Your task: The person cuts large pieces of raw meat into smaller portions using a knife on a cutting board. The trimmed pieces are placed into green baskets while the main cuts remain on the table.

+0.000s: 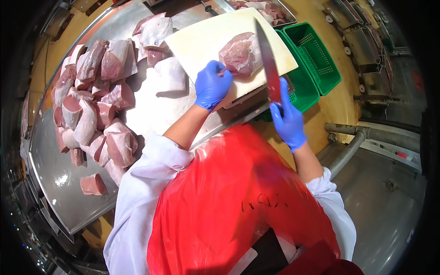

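The right hand (pixel 288 118), in a blue glove, grips a knife (pixel 266 55) by the handle end, its long blade pointing away from the person, tip beyond the meat (pixel 240 55). The left hand (pixel 213 86), also gloved in blue, has its fingers curled, with the fingertips at the near edge of the meat; whether they pinch it cannot be told. The meat, a rounded pink lump with pale patches, lies on the right part of a white board (pixel 197 39). The blade passes over or just beside its right side; contact is unclear.

Just left of the board, a pale-faced chunk (pixel 171 77) lies on the steel table (pixel 156 107), with more chunks (pixel 155 34) above it. Farther left is a large heap (pixel 94 103) of cut pieces, and a small block (pixel 92 184) sits apart on the near side of it. Right of the board are two green crates (pixel 317 57), partly overlapping in view. Beyond the board's far edge is a tray (pixel 288 13) of meat pieces. The person wears a red apron (pixel 220 183) over white sleeves (pixel 133 206).
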`<state>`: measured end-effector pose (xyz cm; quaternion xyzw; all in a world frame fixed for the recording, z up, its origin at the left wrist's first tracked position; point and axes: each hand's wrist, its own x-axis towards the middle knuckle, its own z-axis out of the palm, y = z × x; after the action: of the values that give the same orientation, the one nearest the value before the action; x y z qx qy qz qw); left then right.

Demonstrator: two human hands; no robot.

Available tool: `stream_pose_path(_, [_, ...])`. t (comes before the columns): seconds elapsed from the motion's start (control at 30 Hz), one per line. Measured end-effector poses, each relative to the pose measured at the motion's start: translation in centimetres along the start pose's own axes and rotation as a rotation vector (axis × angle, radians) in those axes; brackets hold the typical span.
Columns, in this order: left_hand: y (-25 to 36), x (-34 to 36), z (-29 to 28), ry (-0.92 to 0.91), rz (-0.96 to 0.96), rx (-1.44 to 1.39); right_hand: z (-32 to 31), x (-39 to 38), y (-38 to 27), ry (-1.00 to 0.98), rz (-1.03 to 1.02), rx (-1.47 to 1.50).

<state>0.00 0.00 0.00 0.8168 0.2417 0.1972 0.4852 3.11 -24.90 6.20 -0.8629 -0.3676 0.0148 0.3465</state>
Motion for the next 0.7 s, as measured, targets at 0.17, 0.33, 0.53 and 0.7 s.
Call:
stream_pose_path(0.17, [0.0, 0.7, -0.4, 0.062, 0.045, -0.035, 4.6, 4.8, -1.8, -0.044, -0.204, -0.554])
stream_pose_path(0.33, [-0.6, 0.0, -0.4, 0.007, 0.026, -0.003, 1.5, -1.4, -2.4, -0.317, -0.037, -0.644])
stream_pose_path(0.53, [-1.4, 0.6, -1.4, 0.067, 0.098, 0.1, -2.3, -6.0, -2.3, -0.434, -0.045, -0.691])
stream_pose_path(0.7, [-3.1, 1.6, -2.1, 0.074, 0.096, 0.012, -2.6, -5.1, -1.4, -0.225, -0.116, -0.471])
